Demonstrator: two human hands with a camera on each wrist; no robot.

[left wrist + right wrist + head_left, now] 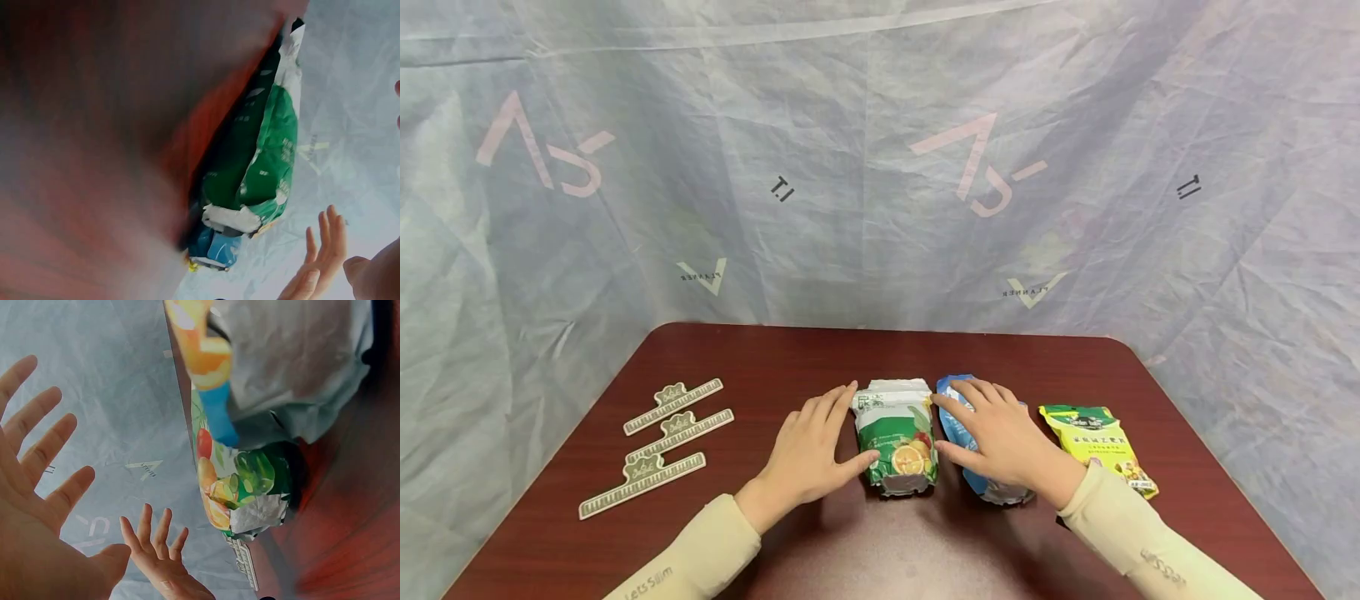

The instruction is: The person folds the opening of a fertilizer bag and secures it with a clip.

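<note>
A green and white bag (pixel 895 433) with fruit printed on it stands on the table between the two hands. On its left side is my left hand (pixel 808 446), fingers spread, fingertips close to the bag's upper left edge in the head view. My right hand (pixel 1000 429) is over a blue bag (pixel 955 429) and covers much of it. In the right wrist view the right hand (pixel 37 481) has straight, spread fingers and holds nothing, with the blue bag's silvery end (pixel 294 369) beside it. The left wrist view shows the green bag (pixel 275 156) from its side.
A yellow and green packet (pixel 1097 446) lies on the right, beside the right forearm. Several long clips (pixel 673 398) with ruler-like bars lie in a column on the left. Behind the dark red table (pixel 775 350) hangs a grey printed cloth (pixel 850 233).
</note>
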